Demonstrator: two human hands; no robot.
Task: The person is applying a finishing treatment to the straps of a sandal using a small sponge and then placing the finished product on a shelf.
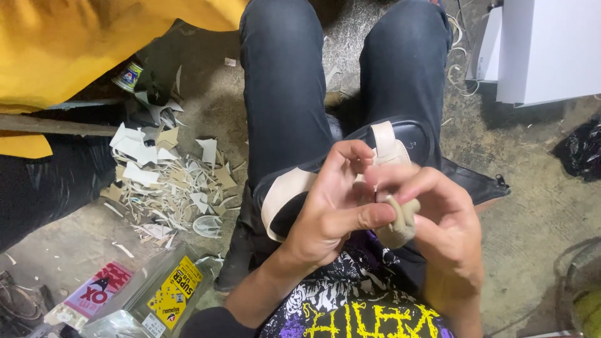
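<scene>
Low in the middle of the frame, a printed shirt (350,310) in black, yellow and purple. Just above it, left hand (335,203) and right hand (441,235) close together, fingers curled inward. Between them a small beige lump (400,222), pinched by the left thumb against the right fingers, pressed tight. Directly behind the hands, a black shoe upper (407,134) with a cream strap (388,144) resting on the lap, its cream edge band (282,194) curving down toward the left wrist; left fingertips touching the strap near its lower end. Under all this, dark trousers (282,81) over both knees, running up to the top of the frame. At lower left, on the concrete floor (532,206), a clear packet with a yellow label (169,291) and beside it a red and white packet (97,291). Farther up on the left, a heap of pale offcuts (163,175). At upper left, a yellow cloth (75,44) with a small tin (128,76) just below it. At upper right, white boxes (544,50); at right edge, a black plastic bag (582,150).
</scene>
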